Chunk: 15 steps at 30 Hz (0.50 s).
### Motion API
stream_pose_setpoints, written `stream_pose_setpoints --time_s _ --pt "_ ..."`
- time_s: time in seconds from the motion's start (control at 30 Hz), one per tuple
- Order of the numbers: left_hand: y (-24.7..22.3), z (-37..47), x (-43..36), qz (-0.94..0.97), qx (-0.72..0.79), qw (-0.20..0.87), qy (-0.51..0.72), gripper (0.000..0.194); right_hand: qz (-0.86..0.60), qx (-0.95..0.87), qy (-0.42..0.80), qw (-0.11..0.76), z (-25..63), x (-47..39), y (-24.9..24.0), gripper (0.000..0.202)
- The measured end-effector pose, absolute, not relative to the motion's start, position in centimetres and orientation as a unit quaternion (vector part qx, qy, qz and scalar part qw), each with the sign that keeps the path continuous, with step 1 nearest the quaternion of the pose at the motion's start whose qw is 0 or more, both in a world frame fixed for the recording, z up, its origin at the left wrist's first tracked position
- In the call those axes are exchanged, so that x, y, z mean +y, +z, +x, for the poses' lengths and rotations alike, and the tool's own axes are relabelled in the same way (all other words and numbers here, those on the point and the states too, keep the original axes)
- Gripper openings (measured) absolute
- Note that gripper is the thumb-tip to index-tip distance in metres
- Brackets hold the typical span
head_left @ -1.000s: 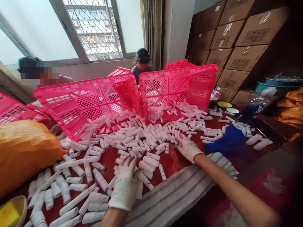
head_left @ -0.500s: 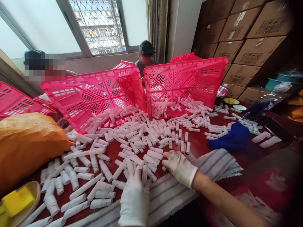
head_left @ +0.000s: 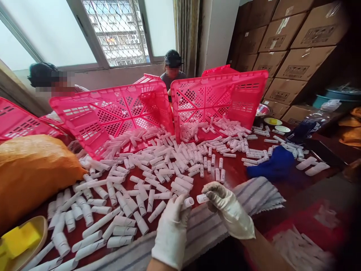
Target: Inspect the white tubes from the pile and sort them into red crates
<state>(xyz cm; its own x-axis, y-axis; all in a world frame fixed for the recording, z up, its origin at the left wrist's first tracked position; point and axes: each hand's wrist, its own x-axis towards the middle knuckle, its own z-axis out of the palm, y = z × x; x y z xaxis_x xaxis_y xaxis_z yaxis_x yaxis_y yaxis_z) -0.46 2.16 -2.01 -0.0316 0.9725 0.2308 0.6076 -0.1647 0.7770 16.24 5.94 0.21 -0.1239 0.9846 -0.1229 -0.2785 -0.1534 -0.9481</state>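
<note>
Both my hands wear white gloves and are raised over a striped towel (head_left: 208, 226) along the near table edge. My left hand (head_left: 172, 226) is closed around a white tube (head_left: 188, 202), its open end turned to the right. Just across a small gap, my right hand (head_left: 229, 210) pinches another short white tube (head_left: 201, 198) between thumb and fingers. The two tube ends face each other, apart. Beyond my hands, many loose white tubes (head_left: 124, 241) lie scattered over the dark red table, some with black marks.
Two pink crates (head_left: 132, 88) lie tipped on their sides at the back, tubes spilling out. An orange sack (head_left: 36, 173) and a bowl with a yellow sponge (head_left: 21, 241) stand left. A blue cloth (head_left: 272, 163) lies right. Two people sit beyond the crates.
Both hands have come up from the pile. Each now holds a white tube, and the right hand has turned toward the left one. Some tubes in the pile have shifted.
</note>
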Motion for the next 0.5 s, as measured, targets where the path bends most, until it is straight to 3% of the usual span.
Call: stream_pose_setpoints --time_s 0.13,0.37,0.5 --pt "-1.8 0.6 1.3 0.62 0.567 0.336 0.425 0.031 -0.448 -0.471 0.592 0.477 16.3 6.4 1.0 0.036" --pt "-0.6 2.0 1.0 0.583 0.608 0.392 0.37 0.029 -0.446 -0.596 0.559 0.365 16.6 5.5 1.8 0.034" --pt "-0.7 2.6 1.1 0.534 0.606 0.453 0.377 0.029 -0.453 -0.538 0.546 0.456 16.9 4.7 1.1 0.035"
